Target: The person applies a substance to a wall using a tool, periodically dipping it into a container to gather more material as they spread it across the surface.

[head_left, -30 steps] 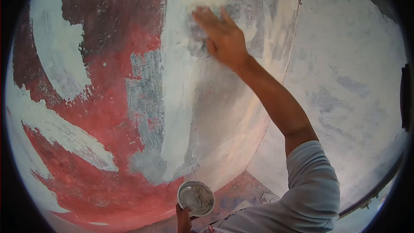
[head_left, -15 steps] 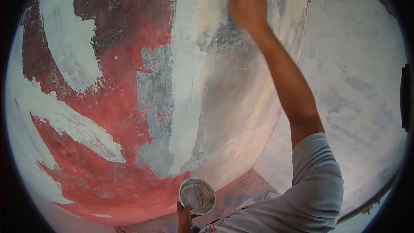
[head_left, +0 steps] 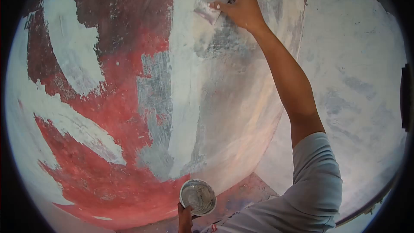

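A bowl of paste down low, and a flat scraper up high.
Nearest, at the bottom middle, the left hand (head_left: 185, 216) is curled on the edge of a round bowl (head_left: 212, 206) with gray paste (head_left: 198, 197) in it; most of its fingers are hidden. The bowl looks hard and a bit heavy, so it could tip; the rim and the bottom seem the best places to hold. Farther off, at the upper middle, the right hand (head_left: 244, 9) pinches one edge of a flat scraper (head_left: 206, 9), thumb on its face. It looks light, thin and maybe slippery with paste, so the dark edge should be good to grip. I can't tell if it touches the red, gray and white wall (head_left: 123, 75) behind.
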The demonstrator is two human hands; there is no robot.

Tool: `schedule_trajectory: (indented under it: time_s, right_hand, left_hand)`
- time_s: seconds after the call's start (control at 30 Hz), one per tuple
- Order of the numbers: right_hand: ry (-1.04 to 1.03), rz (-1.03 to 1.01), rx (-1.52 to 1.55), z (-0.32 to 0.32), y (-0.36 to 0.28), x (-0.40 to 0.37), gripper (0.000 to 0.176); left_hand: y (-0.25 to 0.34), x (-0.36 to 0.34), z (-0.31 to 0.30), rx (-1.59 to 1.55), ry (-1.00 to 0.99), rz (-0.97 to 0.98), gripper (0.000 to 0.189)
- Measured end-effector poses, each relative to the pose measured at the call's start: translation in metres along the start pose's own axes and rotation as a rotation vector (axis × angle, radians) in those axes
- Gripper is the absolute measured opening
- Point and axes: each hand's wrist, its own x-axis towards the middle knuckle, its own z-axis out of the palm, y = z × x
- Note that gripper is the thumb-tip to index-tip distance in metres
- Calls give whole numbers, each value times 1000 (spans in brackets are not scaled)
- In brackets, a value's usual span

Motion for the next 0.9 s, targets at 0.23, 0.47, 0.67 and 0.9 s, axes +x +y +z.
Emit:
schedule_trajectory:
  time_s: [0.23, 0.47, 0.67, 0.9]
  right_hand:
    - [19, 11, -175, -14, 24, 38, 38]
    - [379, -275, -378, -10, 57, 59, 27]
    - [322, -258, -380, -2, 38, 43, 28]
    - [-60, -493, -170, 43, -45, -101, 40]
  left_hand:
    - [3, -1, 0, 4, 35, 14, 66]
    - [12, -7, -14, -28, 43, 70, 66]
    - [9, -9, -22, -42, 42, 71, 66]
    - [-7, -14, -17, -66, 27, 51, 66]
